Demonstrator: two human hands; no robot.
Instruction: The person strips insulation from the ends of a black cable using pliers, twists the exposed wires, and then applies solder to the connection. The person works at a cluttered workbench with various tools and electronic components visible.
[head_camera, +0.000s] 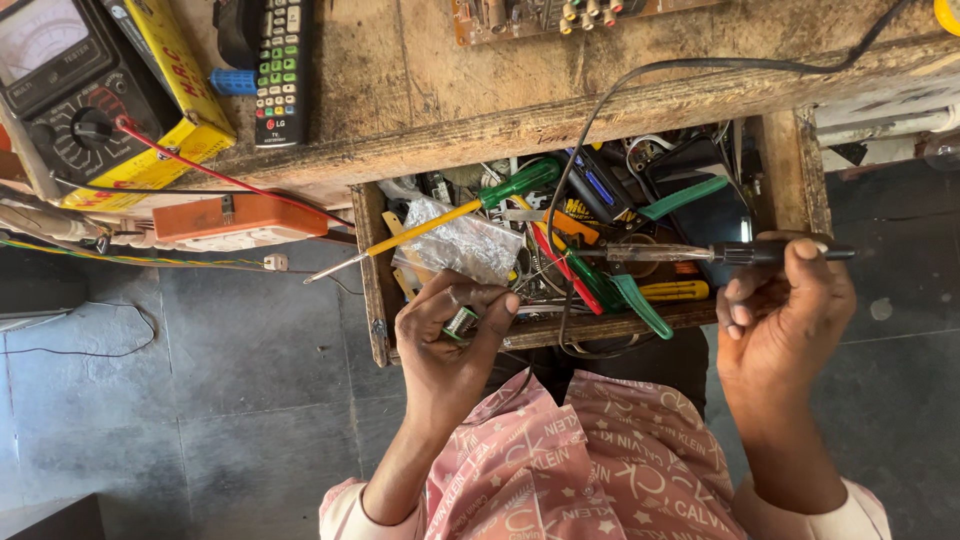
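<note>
My left hand (447, 345) is closed around a small green and white cylindrical object (461, 322), pinched between thumb and fingers at the front edge of an open wooden drawer (372, 290). In my right hand (785, 310) is a soldering iron (700, 253), gripped by its black handle. It lies level over the drawer with its tip pointing left. Below the hands are my pink patterned sleeves and lap.
The drawer is crammed with tools: a green-handled screwdriver (470, 205), a crumpled foil bag (460, 243), green-handled pliers (625, 290). On the wooden bench (420, 90) lie a multimeter (65, 90), a yellow box (180, 90), a remote control (280, 65) and a circuit board (540, 15). An orange power strip (240, 217) hangs at left.
</note>
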